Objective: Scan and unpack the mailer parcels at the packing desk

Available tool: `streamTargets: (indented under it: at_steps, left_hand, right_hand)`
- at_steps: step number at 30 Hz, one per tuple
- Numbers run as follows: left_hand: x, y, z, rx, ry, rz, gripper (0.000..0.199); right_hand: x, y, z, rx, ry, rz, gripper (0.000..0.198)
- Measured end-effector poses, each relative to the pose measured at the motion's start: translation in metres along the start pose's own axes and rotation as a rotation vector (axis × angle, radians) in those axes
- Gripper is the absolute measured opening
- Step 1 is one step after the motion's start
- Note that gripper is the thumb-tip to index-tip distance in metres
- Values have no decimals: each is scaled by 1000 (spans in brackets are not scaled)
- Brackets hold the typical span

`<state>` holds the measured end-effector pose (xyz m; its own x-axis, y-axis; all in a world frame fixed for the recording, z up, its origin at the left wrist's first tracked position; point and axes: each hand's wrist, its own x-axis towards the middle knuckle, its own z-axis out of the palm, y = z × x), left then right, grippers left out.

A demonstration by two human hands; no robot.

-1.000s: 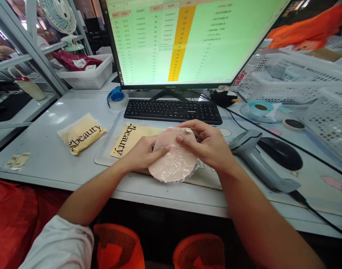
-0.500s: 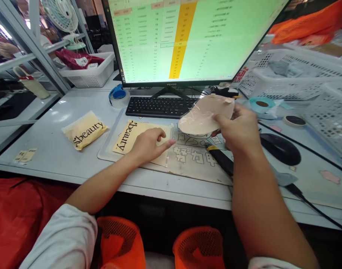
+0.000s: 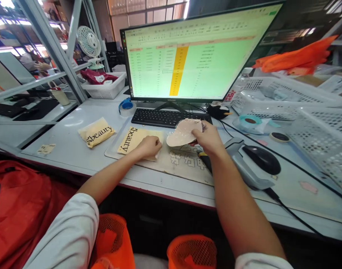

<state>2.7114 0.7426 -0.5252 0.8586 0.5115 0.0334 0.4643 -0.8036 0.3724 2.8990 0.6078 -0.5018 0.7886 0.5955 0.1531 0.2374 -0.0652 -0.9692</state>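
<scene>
Pouch (image 3: 95,131) lettered "beauty" lies on the pale counter (image 3: 71,121); a second pouch (image 3: 139,136), same word, rests on the mat (image 3: 184,174). The left hand (image 3: 148,147) curls over its right side, fingers drawn together, though I can't tell if they grip it. The right hand (image 3: 209,139) is clamped on a flat pinkish piece (image 3: 179,135) above the mat, near the keyboard (image 3: 155,118). Behind stands a lit monitor (image 3: 156,63), its entries too small to read
</scene>
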Motion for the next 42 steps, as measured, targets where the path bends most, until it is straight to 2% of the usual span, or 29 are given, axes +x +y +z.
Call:
streamTargets:
  at_steps: [5, 8, 11, 14, 18, 21, 26, 29, 31, 34, 36, 39, 42]
  left_hand:
    - [-14, 19, -4, 47, 175, -44, 24]
    - [-20, 36, -9, 175, 233, -77, 24]
    - [-23, 47, -14, 304, 238, -107, 26]
    - [-26, 54, -17, 367, 234, -98, 28]
    - [-31, 58, -20, 396, 243, -76, 31]
    - [-35, 61, -23, 413, 250, -60, 32]
    - [-38, 73, -24, 431, 235, -37, 30]
    - [-35, 83, -22, 429, 254, -19, 28]
    - [-31, 88, -21, 423, 282, -2, 29]
    - [-25, 90, -23, 307, 385, 40, 29]
    - [-20, 86, -28, 154, 460, 77, 26]
    - [-15, 74, -38, -63, 556, 139, 24]
    - [-13, 59, -48, -278, 637, 211, 25]
  right_hand:
    - [-17, -14, 15, 63, -10, -22, 33]
    - [-19, -18, 12, 85, 84, -86, 31]
    - [-17, -19, 4, 123, 198, -191, 34]
    - [-17, -17, 2, 95, 164, -256, 36]
    - [-21, -14, 5, -30, 119, -272, 37]
    - [-25, -17, 5, -163, 172, -296, 32]
    - [-31, -23, 1, -343, 268, -412, 30]
    - [-27, -16, 4, -302, 275, -391, 34]
    - [-23, -7, 10, -208, 199, -332, 36]
    - [-20, 5, 23, -118, 51, -295, 32]
    - [-22, 8, 30, -140, -32, -336, 29]
    - [-28, 6, 35, -183, -145, -436, 39]
    - [-28, 1, 29, -170, -139, -532, 46]
